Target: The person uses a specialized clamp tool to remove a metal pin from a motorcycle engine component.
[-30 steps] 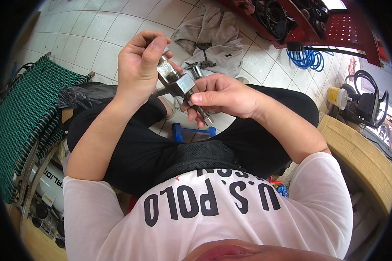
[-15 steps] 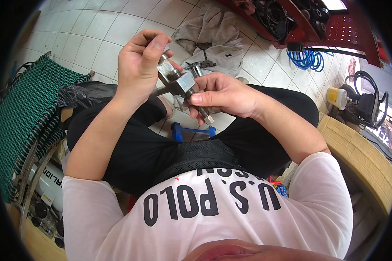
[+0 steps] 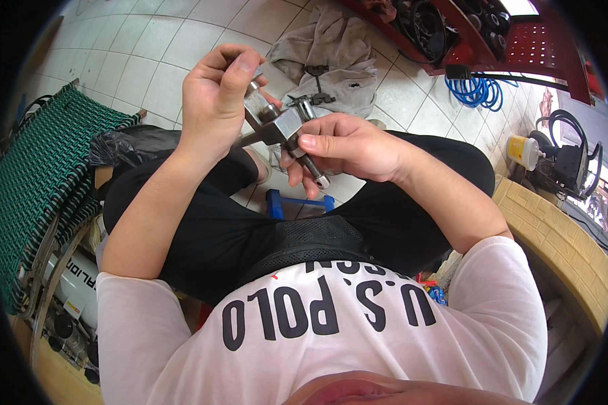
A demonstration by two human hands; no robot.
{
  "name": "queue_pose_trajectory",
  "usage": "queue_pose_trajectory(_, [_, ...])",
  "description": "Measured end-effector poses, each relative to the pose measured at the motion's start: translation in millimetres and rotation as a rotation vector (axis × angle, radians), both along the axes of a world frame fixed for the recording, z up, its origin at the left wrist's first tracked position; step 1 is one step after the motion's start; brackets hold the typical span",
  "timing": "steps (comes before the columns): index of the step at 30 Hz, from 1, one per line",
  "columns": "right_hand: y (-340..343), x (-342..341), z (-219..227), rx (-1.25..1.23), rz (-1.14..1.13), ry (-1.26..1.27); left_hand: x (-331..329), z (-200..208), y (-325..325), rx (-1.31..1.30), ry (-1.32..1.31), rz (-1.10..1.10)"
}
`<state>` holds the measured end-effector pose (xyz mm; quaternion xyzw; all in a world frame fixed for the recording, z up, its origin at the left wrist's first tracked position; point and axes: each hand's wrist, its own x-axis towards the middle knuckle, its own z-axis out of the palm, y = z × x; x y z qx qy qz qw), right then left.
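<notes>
Above my lap, both hands hold a steel screw clamp-like tool (image 3: 282,127) with a square block, a side bar and a threaded screw (image 3: 311,165). My left hand (image 3: 216,101) is closed around its upper end, thumb on top, hiding much of that end. Lower down, my right hand (image 3: 355,147) pinches the screw just below the block between thumb and fingers. The screw's tip points down toward my lap, past the right fingers. Whatever the upper end grips, if anything, is hidden.
On the tiled floor ahead lies a grey cloth (image 3: 348,50) with a dark metal part (image 3: 319,84). A blue stand (image 3: 300,204) sits between my legs. A green woven seat (image 3: 54,182) is left; a red rack (image 3: 520,50), blue hose (image 3: 476,93) and yellow-white tub (image 3: 523,152) are right.
The screw has turned a little, and its tip sits slightly higher. My right thumb and fingers have shifted along it. My left hand keeps its hold almost unmoved.
</notes>
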<state>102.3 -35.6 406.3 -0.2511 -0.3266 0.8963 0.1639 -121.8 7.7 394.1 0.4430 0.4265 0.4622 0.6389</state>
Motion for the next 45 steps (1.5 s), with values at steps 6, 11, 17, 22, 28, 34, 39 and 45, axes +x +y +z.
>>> queue_pose_trajectory(6, [-1.2, -0.1, 1.0, -0.029, 0.004, 0.018, -1.3, 0.4, -0.4, -0.013, -0.006, 0.0])
queue_pose_trajectory(11, [-1.4, 0.6, -1.5, -0.066, 0.006, 0.022, -0.9, -0.6, -0.7, -0.002, -0.007, -0.004])
queue_pose_trajectory(17, [0.2, -1.6, 2.2, -0.11, -0.036, -0.075, 0.1, -1.5, -0.1, 0.011, 0.0, 0.004])
queue_pose_trajectory(22, [0.7, -0.3, 3.5, -0.084, -0.062, -0.196, 0.4, -1.9, 0.0, -0.004, 0.022, 0.035])
queue_pose_trajectory(28, [0.5, 0.3, 6.5, -0.063, -0.062, -0.172, 0.7, -2.0, 0.5, 0.017, 0.02, 0.038])
queue_pose_trajectory(34, [-0.7, -0.7, 2.9, -0.028, -0.059, -0.192, 1.5, -3.7, 0.5, 0.043, 0.016, 0.039])
queue_pose_trajectory(39, [0.4, -1.1, 4.6, -0.017, -0.051, -0.19, -0.3, -4.5, 0.4, 0.033, 0.018, 0.034])
queue_pose_trajectory(45, [1.3, -0.2, 4.4, 0.0, -0.037, -0.189, 0.0, -4.6, 0.4, 0.035, 0.017, 0.034])
